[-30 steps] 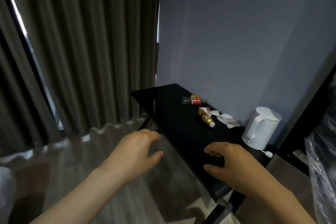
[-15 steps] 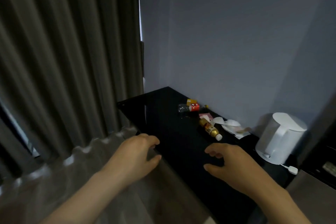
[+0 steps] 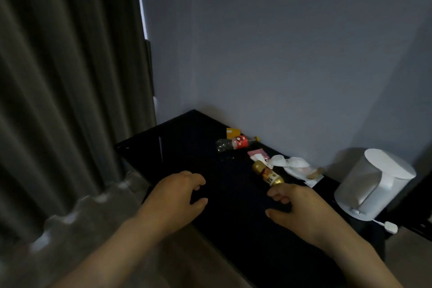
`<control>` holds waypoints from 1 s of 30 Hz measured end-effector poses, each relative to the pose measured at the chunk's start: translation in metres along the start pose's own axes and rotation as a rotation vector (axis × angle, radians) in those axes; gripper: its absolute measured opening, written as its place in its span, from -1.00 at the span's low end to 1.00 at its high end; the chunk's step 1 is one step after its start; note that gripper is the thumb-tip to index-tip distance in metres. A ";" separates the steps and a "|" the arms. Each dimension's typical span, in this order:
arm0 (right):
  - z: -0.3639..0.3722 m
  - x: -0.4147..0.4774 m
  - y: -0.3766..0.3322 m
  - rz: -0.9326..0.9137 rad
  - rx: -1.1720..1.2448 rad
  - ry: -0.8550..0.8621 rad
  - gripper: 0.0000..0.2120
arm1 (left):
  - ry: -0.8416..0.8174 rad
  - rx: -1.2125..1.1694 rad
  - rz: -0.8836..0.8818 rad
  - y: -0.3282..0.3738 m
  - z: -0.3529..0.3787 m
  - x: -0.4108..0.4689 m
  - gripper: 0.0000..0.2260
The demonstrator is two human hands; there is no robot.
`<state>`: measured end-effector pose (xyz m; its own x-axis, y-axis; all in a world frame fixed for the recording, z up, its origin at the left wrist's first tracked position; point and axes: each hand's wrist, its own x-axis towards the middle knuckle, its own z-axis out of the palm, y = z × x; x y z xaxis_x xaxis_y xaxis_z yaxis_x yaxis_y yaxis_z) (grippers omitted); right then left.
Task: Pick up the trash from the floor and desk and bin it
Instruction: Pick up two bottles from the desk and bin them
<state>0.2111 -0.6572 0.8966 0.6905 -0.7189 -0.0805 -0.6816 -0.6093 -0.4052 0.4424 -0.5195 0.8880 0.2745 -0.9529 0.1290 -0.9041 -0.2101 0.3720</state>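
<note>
A black desk (image 3: 191, 147) stands against the grey wall. Trash lies along its back edge: a clear plastic bottle with a red label (image 3: 236, 143), a small yellow packet (image 3: 232, 133), a pink wrapper (image 3: 256, 153), a gold-brown bottle (image 3: 267, 173) on its side, and crumpled white tissues and paper (image 3: 293, 163). My left hand (image 3: 173, 196) hovers over the desk's front edge, fingers loosely curled, holding nothing. My right hand (image 3: 297, 208) hangs just in front of the gold-brown bottle's near end, fingers relaxed and empty. No bin is in view.
A white electric kettle (image 3: 374, 182) sits on the desk at the right, its white plug (image 3: 390, 227) lying beside it. Dark grey curtains (image 3: 70, 77) hang on the left, down to the floor (image 3: 70, 229).
The view has come closer to the desk and turned right. Both hands have moved forward over the desk; the right hand is now near the gold-brown bottle.
</note>
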 end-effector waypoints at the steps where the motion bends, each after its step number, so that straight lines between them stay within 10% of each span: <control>1: 0.002 0.009 -0.005 0.024 0.005 0.013 -0.60 | -0.007 -0.002 0.021 -0.012 -0.002 0.011 -0.63; 14: 0.008 0.098 -0.034 0.284 0.027 0.078 -0.58 | -0.129 -0.075 0.233 -0.081 -0.017 0.145 -0.64; 30: 0.017 0.244 0.093 0.486 0.138 0.092 -0.61 | -0.325 0.014 0.281 -0.088 0.061 0.356 -0.67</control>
<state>0.3205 -0.8840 0.8241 0.2736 -0.9384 -0.2110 -0.8759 -0.1524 -0.4578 0.6002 -0.8539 0.8452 -0.0980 -0.9925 -0.0732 -0.9340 0.0664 0.3511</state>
